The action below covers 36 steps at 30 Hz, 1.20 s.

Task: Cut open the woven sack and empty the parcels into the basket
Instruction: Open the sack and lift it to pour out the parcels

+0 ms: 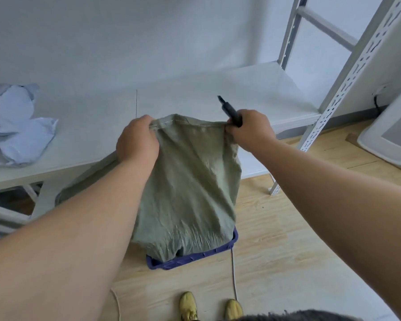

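A grey-green woven sack [190,181] hangs upside down in front of me, its lower end down inside a blue plastic basket [195,257] on the floor. My left hand [137,140] grips the sack's stitched top edge at its left corner. My right hand [250,129] grips the right corner and also holds a dark cutter [228,110], its tip pointing up and away. The sack covers the basket's inside, so no parcels show there.
A white table [183,100] stands behind the sack, with crumpled pale blue mailer bags [16,126] at its left end. A white metal rack [333,89] rises at the right. A white cable [233,274] runs over the wooden floor near my yellow shoes [189,305].
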{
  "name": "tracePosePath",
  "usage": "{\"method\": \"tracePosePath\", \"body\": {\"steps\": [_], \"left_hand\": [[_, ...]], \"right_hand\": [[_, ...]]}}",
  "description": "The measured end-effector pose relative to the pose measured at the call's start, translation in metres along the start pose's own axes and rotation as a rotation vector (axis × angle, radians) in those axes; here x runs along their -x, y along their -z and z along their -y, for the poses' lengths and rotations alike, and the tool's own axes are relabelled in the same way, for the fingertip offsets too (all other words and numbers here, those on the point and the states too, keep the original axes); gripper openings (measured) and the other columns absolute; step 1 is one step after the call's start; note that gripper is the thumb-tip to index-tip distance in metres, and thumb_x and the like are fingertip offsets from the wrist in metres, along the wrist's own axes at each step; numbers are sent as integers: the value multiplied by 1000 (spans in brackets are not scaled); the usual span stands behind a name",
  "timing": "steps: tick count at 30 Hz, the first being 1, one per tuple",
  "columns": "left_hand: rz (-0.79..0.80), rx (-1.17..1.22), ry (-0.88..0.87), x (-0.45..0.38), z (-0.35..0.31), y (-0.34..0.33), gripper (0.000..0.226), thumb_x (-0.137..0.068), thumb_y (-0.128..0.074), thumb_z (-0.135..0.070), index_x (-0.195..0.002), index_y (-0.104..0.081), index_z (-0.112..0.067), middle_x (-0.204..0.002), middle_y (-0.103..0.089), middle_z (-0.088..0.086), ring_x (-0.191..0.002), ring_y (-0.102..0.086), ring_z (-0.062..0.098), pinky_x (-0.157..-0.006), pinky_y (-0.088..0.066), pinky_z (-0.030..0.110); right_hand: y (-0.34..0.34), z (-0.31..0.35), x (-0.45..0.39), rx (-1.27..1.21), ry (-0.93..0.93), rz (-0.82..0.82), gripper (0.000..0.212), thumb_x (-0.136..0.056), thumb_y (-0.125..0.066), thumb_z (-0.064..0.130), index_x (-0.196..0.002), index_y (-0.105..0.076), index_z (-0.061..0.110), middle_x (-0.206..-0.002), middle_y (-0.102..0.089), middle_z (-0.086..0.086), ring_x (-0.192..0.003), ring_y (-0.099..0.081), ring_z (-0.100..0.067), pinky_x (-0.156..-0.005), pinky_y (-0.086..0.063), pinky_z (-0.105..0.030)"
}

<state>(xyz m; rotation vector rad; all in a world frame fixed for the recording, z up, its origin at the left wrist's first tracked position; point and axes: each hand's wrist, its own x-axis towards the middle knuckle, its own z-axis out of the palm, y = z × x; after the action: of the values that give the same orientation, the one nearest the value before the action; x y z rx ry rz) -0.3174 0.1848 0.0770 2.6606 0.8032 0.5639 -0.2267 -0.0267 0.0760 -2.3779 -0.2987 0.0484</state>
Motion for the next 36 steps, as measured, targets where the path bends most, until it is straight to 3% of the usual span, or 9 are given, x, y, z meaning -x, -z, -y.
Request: {"method": "tracePosePath", "body": {"steps": [3, 6, 9, 13, 16, 20, 23, 29, 36], "left_hand": [[-109, 71, 11, -6, 4, 4, 27, -93, -42, -8, -110, -62, -14, -114, -62, 10, -106, -56, 33, -80, -42, 38], [8, 30, -23, -8, 5, 3, 23, -96, -45, -15, -109, -63, -18, -112, -64, 8, -103, -58, 33, -74, -41, 34], [-103, 123, -61, -10, 6, 4, 23, -94, -45, -11, -106, -64, -16, -107, -64, 7, -100, -57, 29, -71, -37, 30], [58, 56, -38, -10, 10, -1, 21, -95, -46, -17, -107, -63, -18, -105, -66, 9, -96, -58, 33, -72, -47, 38], [-17, 200, -4, -15, 5, 3, 23, -94, -47, -15, -109, -62, -24, -101, -67, 4, -93, -60, 29, -72, -47, 34], [253, 351, -190, -18, -14, 1, 20, -92, -54, -18, -105, -68, -27, -105, -70, -6, -98, -61, 16, -79, -43, 24], [351, 409, -258, -18, -20, 1, 21, -92, -56, -19, -106, -67, -29, -104, -69, -8, -97, -60, 11, -79, -40, 21], [297, 91, -114, -13, 34, -5, 33, -86, -65, -27, -116, -52, -29, -109, -59, -7, -100, -56, 16, -78, -50, 36], [385, 1, 39, 33, 59, -20, 71, -75, -70, -51, -131, -39, -20, -130, -45, 2, -123, -44, 23, -90, -47, 41]], "right_hand": [[-5, 5, -2, -175, -20, -143, 13, -87, -52, 22, -94, -63, 21, -79, -63, 1, -76, -60, -24, -61, -46, -34], [-13, 9, -2, -57, -28, 42, 8, -86, -56, 24, -88, -63, 19, -72, -60, 1, -80, -63, -27, -62, -47, -32], [-14, 16, -4, -186, -40, -148, 13, -85, -52, 21, -91, -63, 23, -76, -63, 3, -75, -60, -23, -61, -48, -32], [-20, 18, -6, -44, -58, 29, 9, -87, -56, 26, -80, -60, 21, -69, -59, 3, -73, -59, -23, -60, -47, -31], [-23, 25, -6, -205, -63, -60, 16, -85, -58, 24, -100, -66, 25, -81, -64, 8, -76, -62, -19, -65, -52, -31], [-32, 46, 2, -448, -1, 226, 41, -80, -72, 17, -116, -57, 28, -78, -63, 8, -59, -58, -2, -57, -45, -18], [-44, 54, 7, -432, -34, 367, 16, -81, -74, 16, -88, -60, 19, -68, -58, 4, -56, -54, -8, -56, -47, -21], [-64, 58, 5, -437, -203, 34, 18, -82, -70, 30, -73, -54, 26, -69, -59, 3, -77, -63, -26, -75, -54, -38], [-85, 87, 10, -472, -205, 30, 23, -83, -67, 27, -69, -49, 25, -66, -53, 4, -71, -55, -22, -69, -47, -36]]}}
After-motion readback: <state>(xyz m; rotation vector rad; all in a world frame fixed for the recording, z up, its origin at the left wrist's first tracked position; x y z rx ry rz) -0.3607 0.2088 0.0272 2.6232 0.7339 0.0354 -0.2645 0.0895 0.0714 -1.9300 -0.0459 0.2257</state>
